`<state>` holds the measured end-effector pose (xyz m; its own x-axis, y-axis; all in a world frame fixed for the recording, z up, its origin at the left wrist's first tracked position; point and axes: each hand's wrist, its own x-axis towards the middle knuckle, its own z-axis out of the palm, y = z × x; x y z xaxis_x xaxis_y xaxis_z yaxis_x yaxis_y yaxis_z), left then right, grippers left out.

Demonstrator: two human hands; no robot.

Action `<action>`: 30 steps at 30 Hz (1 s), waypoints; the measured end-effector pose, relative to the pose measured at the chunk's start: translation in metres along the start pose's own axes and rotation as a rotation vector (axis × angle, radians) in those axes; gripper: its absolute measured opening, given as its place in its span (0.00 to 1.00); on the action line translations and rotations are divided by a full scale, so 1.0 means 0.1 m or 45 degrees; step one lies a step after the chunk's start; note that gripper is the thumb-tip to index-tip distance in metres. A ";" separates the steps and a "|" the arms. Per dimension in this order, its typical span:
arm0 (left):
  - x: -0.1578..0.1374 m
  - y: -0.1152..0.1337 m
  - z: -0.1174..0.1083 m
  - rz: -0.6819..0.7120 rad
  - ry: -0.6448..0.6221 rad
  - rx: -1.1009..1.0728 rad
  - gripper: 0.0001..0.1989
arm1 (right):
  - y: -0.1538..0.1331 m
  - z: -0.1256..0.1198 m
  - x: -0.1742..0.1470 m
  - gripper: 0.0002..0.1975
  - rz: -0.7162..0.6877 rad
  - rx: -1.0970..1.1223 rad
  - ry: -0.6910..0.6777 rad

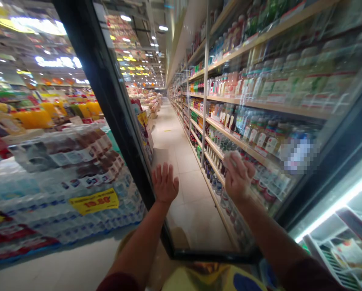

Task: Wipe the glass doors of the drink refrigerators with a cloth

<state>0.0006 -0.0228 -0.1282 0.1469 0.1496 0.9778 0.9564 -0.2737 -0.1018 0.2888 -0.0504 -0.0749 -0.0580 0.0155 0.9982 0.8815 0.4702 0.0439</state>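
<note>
A glass door (199, 218) with a black frame (112, 97) stands swung out in front of me, held between my two arms. Near the frame's left side, my left hand (165, 185) lies flat with its fingers apart, against or very close to the glass. Further right, my right hand (239, 182) is closed around a crumpled white cloth (231, 159), which shows above the fingers at the pane. Whether it is fabric or paper I cannot tell. Bottles on shelves show through or in the glass behind both hands.
Stacked packs of bottled drinks (80, 157) with a yellow price sign (94, 201) stand at the left. A lit refrigerated cabinet (338, 242) is at the lower right. Below the door shows something yellow (212, 279) at my front. A tiled aisle (181, 161) appears in the pane.
</note>
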 end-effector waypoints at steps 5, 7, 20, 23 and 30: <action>0.05 0.02 -0.02 0.048 0.056 0.027 0.32 | -0.33 0.01 -0.17 0.22 -0.385 0.176 -0.382; 0.05 0.02 -0.03 0.044 0.055 0.023 0.32 | -0.30 0.07 0.13 0.24 -0.255 0.127 -0.307; -0.04 -0.02 0.03 -0.045 -0.009 0.007 0.28 | -0.65 0.33 0.54 0.28 -0.308 0.164 -0.423; -0.02 -0.02 0.02 -0.012 0.007 0.008 0.29 | -0.37 0.31 0.92 0.29 0.020 0.068 -0.067; -0.02 -0.03 0.04 -0.020 -0.019 0.005 0.28 | -0.56 0.27 0.37 0.28 -0.382 0.162 -0.377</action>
<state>-0.0017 -0.0183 -0.1303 0.1358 0.1680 0.9764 0.9596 -0.2674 -0.0875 0.2244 -0.0521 -0.0416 -0.4510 0.1053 0.8863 0.7414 0.5970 0.3064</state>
